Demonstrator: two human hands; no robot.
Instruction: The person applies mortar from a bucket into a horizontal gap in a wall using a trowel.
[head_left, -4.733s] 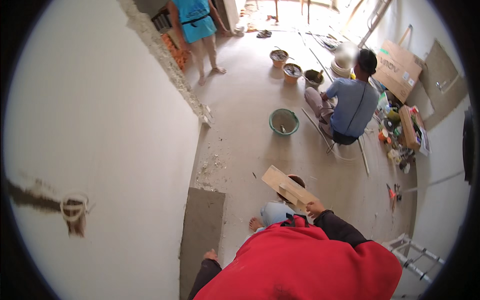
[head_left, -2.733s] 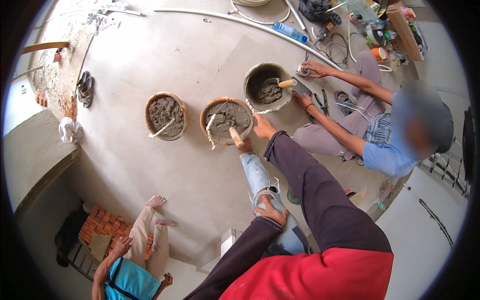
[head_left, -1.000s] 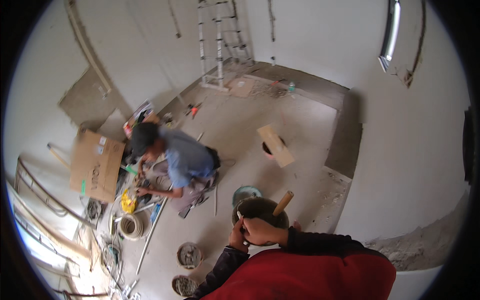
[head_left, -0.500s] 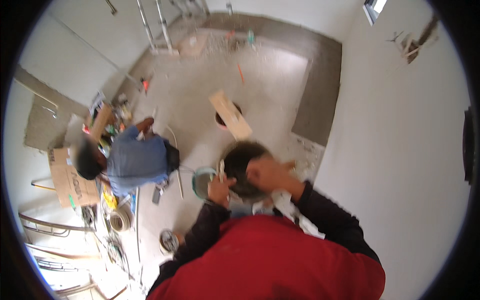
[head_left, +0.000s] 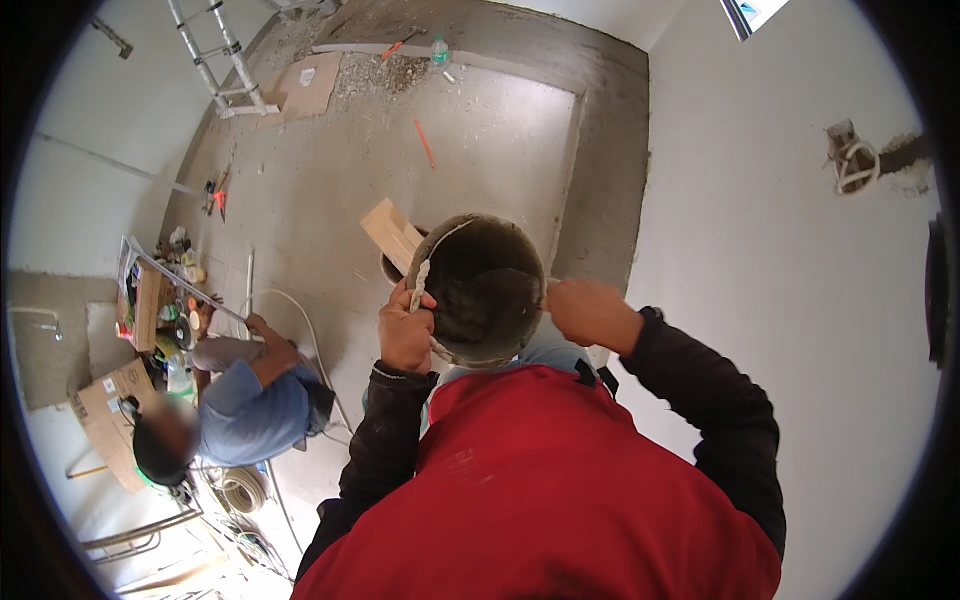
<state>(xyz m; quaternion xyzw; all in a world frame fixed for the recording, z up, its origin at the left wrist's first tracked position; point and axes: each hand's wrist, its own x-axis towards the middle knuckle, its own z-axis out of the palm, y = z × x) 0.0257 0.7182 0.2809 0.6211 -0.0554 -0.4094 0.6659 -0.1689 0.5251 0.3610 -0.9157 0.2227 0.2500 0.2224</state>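
I hold a round grey bucket (head_left: 475, 295), with dark wet-looking material inside, low in front of my chest. My left hand (head_left: 405, 330) is closed on its left side, at the pale rope handle (head_left: 421, 285). At the right rim, my right hand (head_left: 590, 313) is closed on something hidden by my fingers. Just beyond the bucket, a wooden board (head_left: 388, 232) lies across a partly hidden dark container (head_left: 392, 271).
A co-worker (head_left: 255, 405) in blue crouches at left, holding a long pipe, among tools, cardboard (head_left: 105, 420), hoses (head_left: 240, 488) and clutter. A ladder (head_left: 215, 60) stands farther off. A plastic bottle (head_left: 439, 50) is on the far floor. A white wall (head_left: 760, 260) runs along my right.
The bucket has risen toward the board, and my right hand has shifted from inside it to its right rim. The view has swung toward the right wall; the co-worker now holds a pipe.
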